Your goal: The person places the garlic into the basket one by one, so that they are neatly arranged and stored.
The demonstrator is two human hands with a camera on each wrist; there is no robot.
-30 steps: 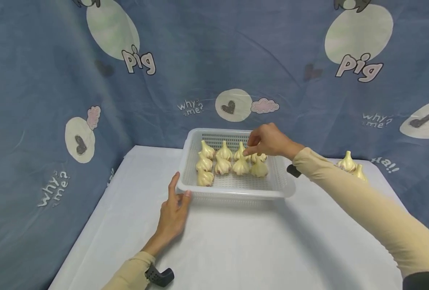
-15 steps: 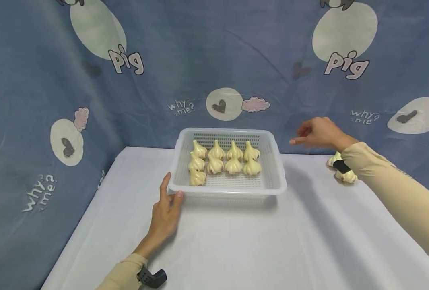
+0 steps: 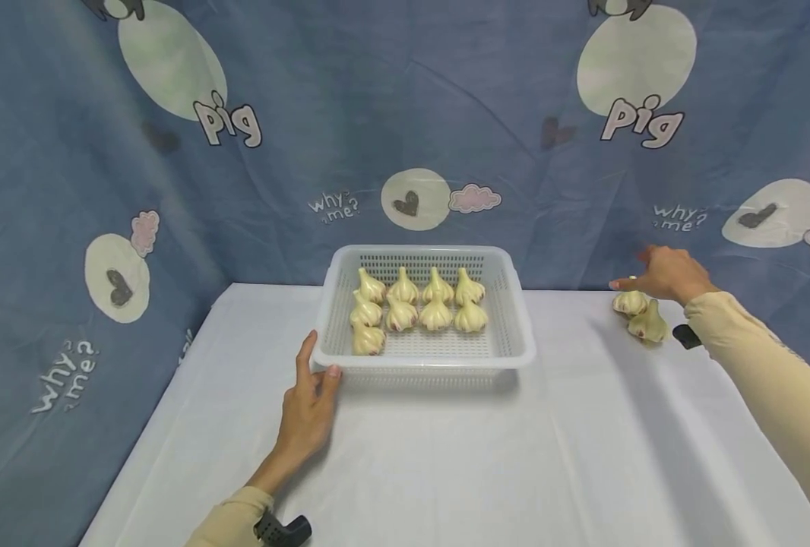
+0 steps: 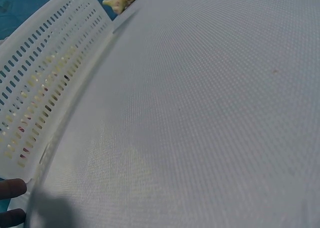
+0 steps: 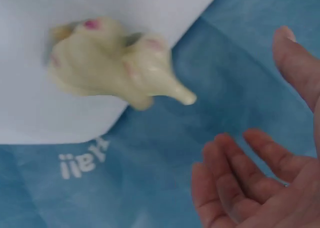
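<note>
A white perforated plastic basket point(image 3: 432, 362) holds several garlic bulbs point(image 3: 436, 313) standing in rows. My left hand point(image 3: 304, 416) touches its near left corner, with the thumb at the front and the index finger straight along the side. In the left wrist view, two fingertips point(image 4: 12, 189) show beside the basket wall point(image 4: 47, 10). My right hand point(image 3: 675, 275) hovers over two garlic bulbs point(image 3: 648, 327) at the table's far right. The right wrist view shows that hand point(image 5: 260, 188) with fingers spread and nothing held, apart from the two blurred bulbs point(image 5: 95, 62).
A white cloth point(image 3: 439, 463) covers the table. Behind and to the left hangs a blue printed curtain point(image 3: 295, 76), close to the basket's back edge. The two loose bulbs lie near the table's far edge, where the cloth meets the curtain.
My right hand has moved from above the bulbs in the basket rightward to the two loose bulbs. My left hand stays at the basket's corner. The head view has shifted slightly.
</note>
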